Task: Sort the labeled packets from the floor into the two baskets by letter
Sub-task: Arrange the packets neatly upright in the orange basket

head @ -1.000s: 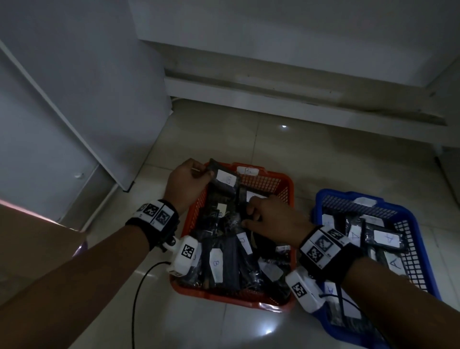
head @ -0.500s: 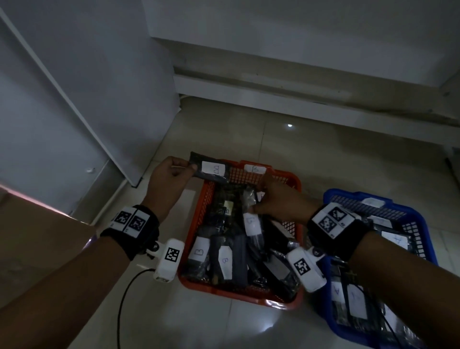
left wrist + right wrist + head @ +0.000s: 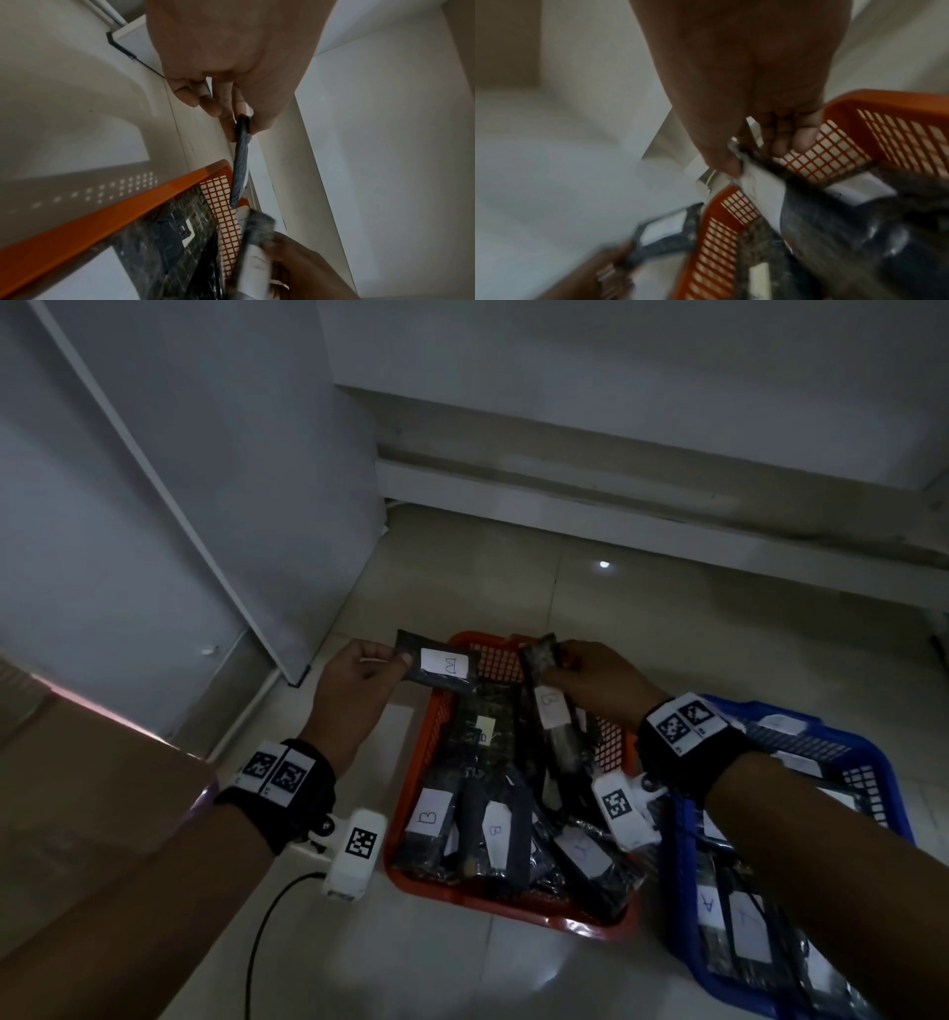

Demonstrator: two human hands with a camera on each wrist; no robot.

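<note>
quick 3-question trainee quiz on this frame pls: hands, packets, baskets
1. True or false: the left hand is empty.
2. Which basket lies under both hands: the orange basket or the blue basket?
3. What letter shows on the packet in the left hand?

Key
1. False: it pinches one end of a dark packet.
2. The orange basket; the right hand lifts a second packet from it.
3. B, seen sideways on the white label.
</note>
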